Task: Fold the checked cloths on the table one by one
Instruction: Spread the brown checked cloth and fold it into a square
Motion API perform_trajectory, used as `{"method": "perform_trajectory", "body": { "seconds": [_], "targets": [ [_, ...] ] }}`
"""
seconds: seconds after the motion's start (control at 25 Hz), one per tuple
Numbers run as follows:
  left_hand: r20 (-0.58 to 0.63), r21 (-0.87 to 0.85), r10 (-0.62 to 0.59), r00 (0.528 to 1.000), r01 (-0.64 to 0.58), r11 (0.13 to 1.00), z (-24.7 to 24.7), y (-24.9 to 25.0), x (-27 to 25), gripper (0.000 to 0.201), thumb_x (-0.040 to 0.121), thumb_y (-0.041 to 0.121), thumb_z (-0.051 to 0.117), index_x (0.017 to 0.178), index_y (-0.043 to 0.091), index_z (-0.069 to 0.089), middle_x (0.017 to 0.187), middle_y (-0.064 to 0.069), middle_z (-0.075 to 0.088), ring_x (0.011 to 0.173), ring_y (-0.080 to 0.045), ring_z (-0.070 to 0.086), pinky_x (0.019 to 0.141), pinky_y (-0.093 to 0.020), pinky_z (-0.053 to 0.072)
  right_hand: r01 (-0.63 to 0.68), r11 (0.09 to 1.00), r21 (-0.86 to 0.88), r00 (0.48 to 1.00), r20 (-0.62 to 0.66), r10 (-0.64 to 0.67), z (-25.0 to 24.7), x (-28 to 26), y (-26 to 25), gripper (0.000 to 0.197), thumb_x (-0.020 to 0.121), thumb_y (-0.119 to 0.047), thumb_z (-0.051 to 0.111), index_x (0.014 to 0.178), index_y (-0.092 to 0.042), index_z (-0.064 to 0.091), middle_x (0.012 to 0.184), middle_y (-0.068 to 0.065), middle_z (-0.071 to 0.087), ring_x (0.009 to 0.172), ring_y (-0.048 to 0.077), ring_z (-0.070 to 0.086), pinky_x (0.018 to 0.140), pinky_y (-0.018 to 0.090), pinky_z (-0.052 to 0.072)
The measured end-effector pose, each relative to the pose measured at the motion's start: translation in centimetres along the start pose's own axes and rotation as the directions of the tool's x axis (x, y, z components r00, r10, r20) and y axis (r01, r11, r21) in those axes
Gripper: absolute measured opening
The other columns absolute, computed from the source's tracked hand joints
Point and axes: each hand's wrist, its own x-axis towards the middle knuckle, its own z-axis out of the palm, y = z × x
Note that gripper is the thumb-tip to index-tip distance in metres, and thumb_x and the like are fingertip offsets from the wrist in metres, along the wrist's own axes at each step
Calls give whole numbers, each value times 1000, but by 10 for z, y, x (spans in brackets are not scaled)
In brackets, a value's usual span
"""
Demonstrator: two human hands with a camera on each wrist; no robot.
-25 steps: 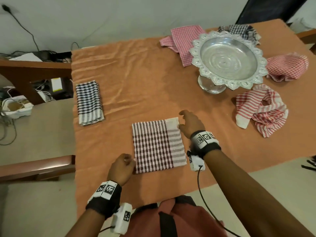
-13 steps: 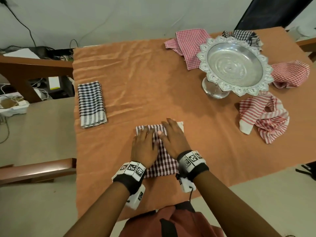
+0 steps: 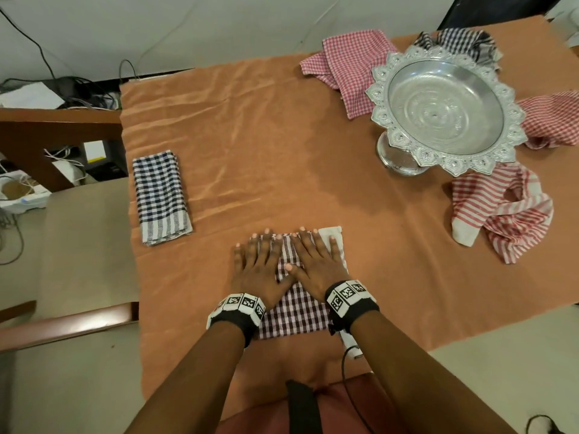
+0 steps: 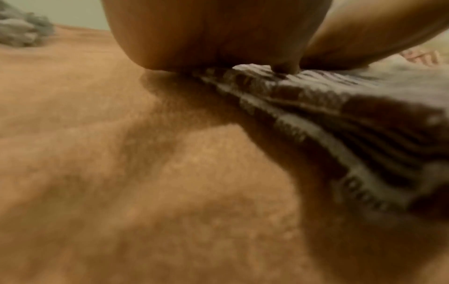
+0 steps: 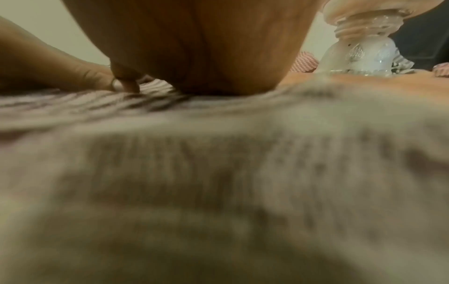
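Observation:
A folded maroon-and-white checked cloth lies near the front edge of the orange-covered table. My left hand presses flat on its left part, fingers straight and spread. My right hand lies flat on its right part, beside the left. In the left wrist view my left palm bears down on the layered edge of the maroon cloth. In the right wrist view my right palm rests on the blurred maroon cloth. A folded navy checked cloth lies at the table's left edge.
A silver pedestal tray stands at the back right, with its base in the right wrist view. Around it lie unfolded cloths: red checked, dark checked, red checked, red striped. A wooden bench stands left.
A second ago my hands were at the cloth's left edge and right corner. They came down flat onto it side by side, and now the fingers are spread wider.

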Motion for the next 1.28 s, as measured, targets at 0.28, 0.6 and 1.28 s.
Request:
{"method": "perform_trajectory", "body": {
  "seconds": [0.28, 0.6, 1.28],
  "targets": [
    [17, -68, -108, 994, 109, 992, -2, -2, 3, 108, 65, 95, 7, 141, 31, -35, 145, 5, -46, 135, -28, -41, 110, -56, -22, -298, 953, 43, 951, -67, 301, 3, -10, 11, 70, 91, -68, 5, 149, -35, -14, 155, -8, -27, 142, 29, -27, 112, 48, -23],
    [-90, -76, -55, 994, 48, 996, -15, -1, -9, 84, 89, 71, 19, 151, 26, -14, 152, -4, -35, 140, -30, -33, 103, -50, -33, -233, 969, 86, 966, -98, 241, -31, -29, 7, 72, 90, -69, 6, 151, -34, -6, 157, -2, -24, 143, 28, -27, 113, 51, -18],
    [38, 63, 89, 995, -91, 994, 40, 12, -63, 83, 83, 77, 2, 143, 28, -29, 149, 0, -40, 138, -23, -36, 112, -51, -23, -332, 941, 61, 942, -25, 334, 48, -107, 6, 73, 90, -69, 8, 146, -33, -20, 154, -11, -25, 143, 27, -25, 112, 50, -21]
  ]
}}
